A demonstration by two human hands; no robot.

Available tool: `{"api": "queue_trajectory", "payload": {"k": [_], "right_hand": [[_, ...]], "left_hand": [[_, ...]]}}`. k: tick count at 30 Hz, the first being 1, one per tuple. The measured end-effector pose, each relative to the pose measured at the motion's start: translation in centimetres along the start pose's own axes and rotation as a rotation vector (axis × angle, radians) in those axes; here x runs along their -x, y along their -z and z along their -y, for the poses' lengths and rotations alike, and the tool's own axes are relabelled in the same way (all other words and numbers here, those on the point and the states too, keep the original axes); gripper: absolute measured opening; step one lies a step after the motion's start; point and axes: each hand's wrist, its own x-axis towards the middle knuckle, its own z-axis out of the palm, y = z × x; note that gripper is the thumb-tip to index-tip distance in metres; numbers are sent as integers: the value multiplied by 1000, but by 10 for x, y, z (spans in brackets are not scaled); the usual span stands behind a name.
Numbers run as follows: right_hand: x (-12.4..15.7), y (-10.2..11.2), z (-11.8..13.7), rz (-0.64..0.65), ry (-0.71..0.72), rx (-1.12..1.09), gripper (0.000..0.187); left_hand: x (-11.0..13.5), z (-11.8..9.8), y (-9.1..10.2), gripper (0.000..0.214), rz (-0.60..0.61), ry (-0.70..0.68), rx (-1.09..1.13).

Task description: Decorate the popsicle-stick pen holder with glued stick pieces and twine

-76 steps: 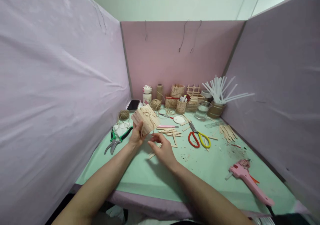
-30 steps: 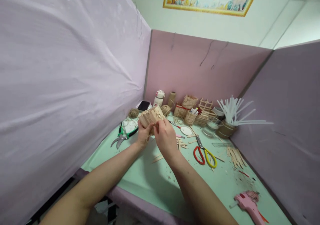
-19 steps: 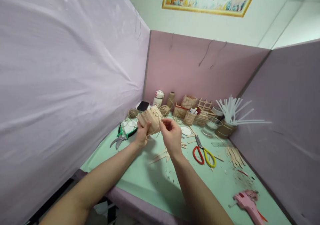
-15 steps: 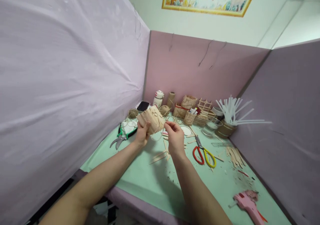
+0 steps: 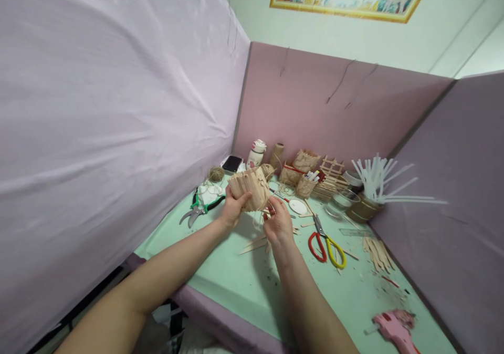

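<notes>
A small container of thin wooden sticks [image 5: 247,186] is held up over the table, tilted. My left hand [image 5: 235,207] grips it from the lower left, thumb across the stick wall. My right hand [image 5: 279,220] is closed at the container's lower right edge, fingers curled in a pinch on thin twine. A loose loop of that twine [image 5: 258,221] hangs under the container; the fingertips are partly hidden. Loose wooden sticks [image 5: 254,245] lie on the table below the hands.
Green-handled pruning shears [image 5: 197,212] lie left, red-and-yellow scissors [image 5: 326,241] right. A pink glue gun [image 5: 394,330] rests near the front right. Behind are a white bottle [image 5: 256,153], a marker cup [image 5: 306,186], a glass bowl [image 5: 342,202] and a pot of glue sticks [image 5: 364,207].
My right hand has shifted from the container's side to its lower right edge, its fingers curling further under. The container has turned slightly in my left hand. The whole view has shifted a little.
</notes>
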Motion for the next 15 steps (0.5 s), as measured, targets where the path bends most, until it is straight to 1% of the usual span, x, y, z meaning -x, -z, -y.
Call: {"api": "queue_trajectory", "payload": {"k": [3, 8, 12, 15], "right_hand": [[0, 2, -4, 3, -18, -1, 24], [-1, 3, -7, 9, -30, -43, 29], [-2, 3, -6, 21, -20, -94, 34], [0, 4, -4, 50, -43, -110, 41]], "left_hand": [[1, 1, 0, 68, -15, 37, -10], [3, 1, -2, 68, 3, 34, 2], [3, 2, -2, 68, 30, 58, 18], [3, 1, -1, 69, 67, 93, 55]]}}
